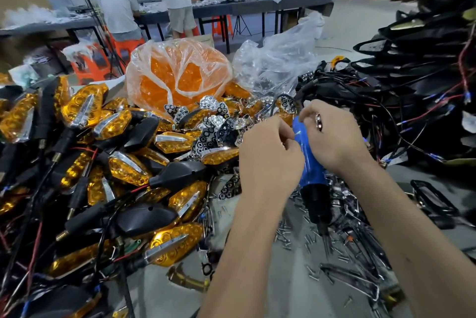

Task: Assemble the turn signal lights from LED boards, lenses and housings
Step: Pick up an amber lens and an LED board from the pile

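I see both forearms reaching forward over the worktop, wrists close together. My left hand (269, 155) is curled with knuckles up, fingertips pinching something too small and hidden to name. My right hand (332, 135) is curled too, holding a small shiny part (319, 121) between thumb and fingers; I cannot tell what it is. Between the hands stands a blue screwdriver (310, 163), smooth plastic body, long axis running from the hands down toward me, its black nose (318, 204) and bit pointing at the near edge. Loose metal screws (286, 238) lie scattered on the grey worktop (283, 292) below. Left of the hands sits a heap of finished lights (128, 168), glossy amber faceted lenses with chrome strips in matte black housings. Chrome reflectors (216, 122) lie just beyond, before a clear bag of orange lenses (177, 73).
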Demonstrator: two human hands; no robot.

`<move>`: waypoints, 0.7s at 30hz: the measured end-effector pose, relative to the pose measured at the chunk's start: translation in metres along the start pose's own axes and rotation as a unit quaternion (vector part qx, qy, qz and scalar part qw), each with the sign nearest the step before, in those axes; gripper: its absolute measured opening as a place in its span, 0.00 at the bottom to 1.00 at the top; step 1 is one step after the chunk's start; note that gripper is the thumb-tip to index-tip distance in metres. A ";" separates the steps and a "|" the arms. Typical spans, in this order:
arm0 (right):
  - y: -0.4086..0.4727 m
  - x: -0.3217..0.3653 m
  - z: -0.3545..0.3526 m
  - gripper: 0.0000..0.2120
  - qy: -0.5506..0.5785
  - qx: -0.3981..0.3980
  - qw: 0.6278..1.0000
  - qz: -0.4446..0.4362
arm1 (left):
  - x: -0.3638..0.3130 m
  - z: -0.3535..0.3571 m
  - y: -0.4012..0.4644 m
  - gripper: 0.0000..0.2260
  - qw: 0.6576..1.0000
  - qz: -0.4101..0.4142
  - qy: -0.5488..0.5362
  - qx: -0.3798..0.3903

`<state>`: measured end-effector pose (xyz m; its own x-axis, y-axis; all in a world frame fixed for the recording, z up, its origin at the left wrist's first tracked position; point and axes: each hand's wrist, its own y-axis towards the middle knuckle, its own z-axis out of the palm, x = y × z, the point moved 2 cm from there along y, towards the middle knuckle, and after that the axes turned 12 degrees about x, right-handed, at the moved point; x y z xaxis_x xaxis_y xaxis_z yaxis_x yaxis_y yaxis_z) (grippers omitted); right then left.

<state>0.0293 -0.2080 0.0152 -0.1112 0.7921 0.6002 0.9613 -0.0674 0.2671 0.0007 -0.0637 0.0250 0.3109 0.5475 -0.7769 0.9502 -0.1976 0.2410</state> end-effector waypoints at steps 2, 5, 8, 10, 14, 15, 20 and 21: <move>0.010 0.007 -0.001 0.05 -0.072 0.019 0.997 -0.003 | 0.008 -0.002 -0.003 0.08 1.000 0.000 0.006 -0.002; 0.023 0.018 -0.008 0.03 -0.088 0.057 0.994 0.019 | 0.027 -0.006 -0.011 0.09 1.000 -0.012 0.024 -0.001; 0.025 0.030 -0.008 0.07 -0.120 0.161 0.979 -0.021 | 0.046 -0.014 -0.015 0.10 0.997 -0.062 0.037 -0.010; 0.019 0.038 -0.001 0.09 -0.123 0.280 0.950 -0.065 | 0.052 -0.020 -0.013 0.09 0.997 -0.066 0.035 -0.027; 0.025 0.039 0.019 0.15 -0.130 0.243 0.957 -0.085 | 0.060 -0.030 -0.010 0.08 0.995 -0.071 0.009 -0.070; 0.032 0.039 0.022 0.14 -0.209 0.174 0.959 -0.078 | 0.062 -0.031 -0.010 0.08 0.995 -0.073 0.004 -0.074; 0.058 0.026 0.043 0.20 -0.405 0.226 0.885 0.044 | 0.063 -0.030 -0.009 0.10 0.994 -0.076 -0.002 -0.076; 0.062 0.022 0.044 0.23 -0.411 0.243 0.877 0.048 | 0.063 -0.029 -0.008 0.10 0.994 -0.076 0.000 -0.074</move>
<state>0.0979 -0.1675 0.0118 0.0040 0.9802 -0.1978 0.9725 -0.0499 -0.2273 0.0132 -0.0038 -0.0090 0.1627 0.5618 -0.8111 0.9792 0.0089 0.2026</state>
